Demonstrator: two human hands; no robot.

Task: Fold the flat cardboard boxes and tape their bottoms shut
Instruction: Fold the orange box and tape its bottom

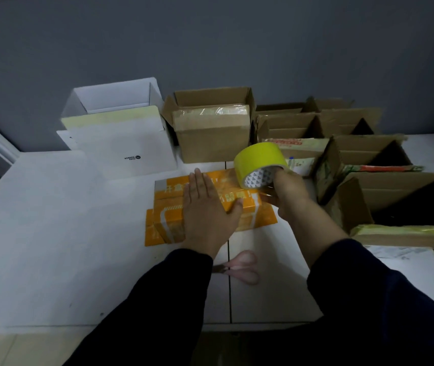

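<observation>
Orange box [169, 204], left hand [208, 210] flat atop

A packing station: a white table [52, 233] crowded with open cardboard boxes [210, 143] against a grey wall [210, 35].

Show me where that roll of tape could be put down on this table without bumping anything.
The widest bare patch is the white table left of the orange box, in front of the white box. A smaller gap lies beside the pink scissors. The right side is crowded with open brown boxes.
</observation>
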